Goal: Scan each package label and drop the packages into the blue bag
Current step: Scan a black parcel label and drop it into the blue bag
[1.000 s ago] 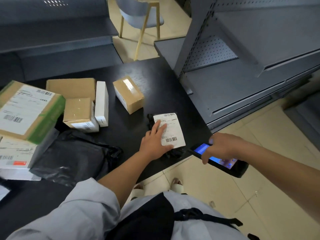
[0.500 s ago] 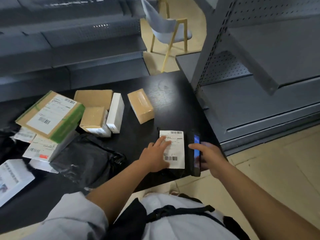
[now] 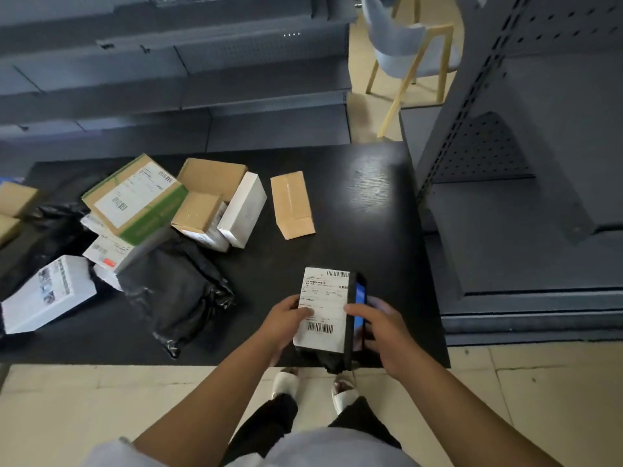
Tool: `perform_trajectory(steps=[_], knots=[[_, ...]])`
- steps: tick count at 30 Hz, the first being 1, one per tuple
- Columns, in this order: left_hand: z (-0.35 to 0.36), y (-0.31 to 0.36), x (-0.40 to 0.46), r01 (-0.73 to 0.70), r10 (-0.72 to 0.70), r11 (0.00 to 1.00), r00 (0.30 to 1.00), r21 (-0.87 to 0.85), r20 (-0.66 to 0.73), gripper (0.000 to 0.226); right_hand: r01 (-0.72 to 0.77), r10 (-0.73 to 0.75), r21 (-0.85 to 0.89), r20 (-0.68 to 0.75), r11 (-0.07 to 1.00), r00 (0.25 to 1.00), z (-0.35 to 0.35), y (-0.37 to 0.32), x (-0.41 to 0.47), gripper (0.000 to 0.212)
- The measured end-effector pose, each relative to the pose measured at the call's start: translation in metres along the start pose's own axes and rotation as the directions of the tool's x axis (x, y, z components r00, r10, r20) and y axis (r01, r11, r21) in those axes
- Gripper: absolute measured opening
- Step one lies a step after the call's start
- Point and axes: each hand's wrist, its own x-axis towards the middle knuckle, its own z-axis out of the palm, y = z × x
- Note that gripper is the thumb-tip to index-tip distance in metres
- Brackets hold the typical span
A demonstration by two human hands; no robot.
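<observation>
A small black-wrapped package with a white barcode label (image 3: 325, 308) lies at the near edge of the black table (image 3: 377, 210). My left hand (image 3: 285, 320) grips its left side, thumb on the label. My right hand (image 3: 382, 326) holds a dark handheld scanner (image 3: 358, 318) with a lit blue screen, standing on edge against the package's right side. Several other packages wait on the table: a brown box (image 3: 292, 204), a white box (image 3: 243, 213), a green-edged labelled box (image 3: 135, 197) and a black poly bag (image 3: 175, 291). No blue bag is in view.
Grey metal shelving (image 3: 526, 197) stands close on the right and more runs along the back. A chair with wooden legs (image 3: 413, 59) stands beyond the table. My feet are on the tiled floor (image 3: 556, 399) under the table's near edge.
My right hand brought the scanner in from over the floor and turned it on edge beside the package. My left hand shifted from pressing the label to gripping the package's side.
</observation>
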Motion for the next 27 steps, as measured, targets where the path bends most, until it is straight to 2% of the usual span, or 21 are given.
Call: perform_trajectory(steps=[5, 14, 20, 27], knots=[[-0.009, -0.008, -0.024, -0.031, 0.027, 0.999, 0.995, -0.037, -0.099, 0.031, 0.029, -0.027, -0.020, 0.088, 0.999, 0.996, 0.009, -0.007, -0.004, 0.029], [-0.093, -0.015, -0.116, -0.149, 0.104, 0.979, 0.952, -0.137, -0.289, 0.040, 0.151, -0.110, -0.145, 0.255, 0.978, 0.961, 0.106, -0.022, -0.051, 0.032], [-0.191, -0.037, -0.173, -0.286, 0.184, 0.939, 0.887, -0.190, -0.423, 0.038, 0.255, -0.140, -0.209, 0.444, 0.944, 0.885, 0.212, -0.012, -0.089, 0.031], [-0.330, -0.099, -0.223, -0.381, 0.195, 0.881, 0.833, -0.281, -0.518, 0.037, 0.372, -0.173, -0.289, 0.534, 0.882, 0.827, 0.362, 0.037, -0.129, 0.030]])
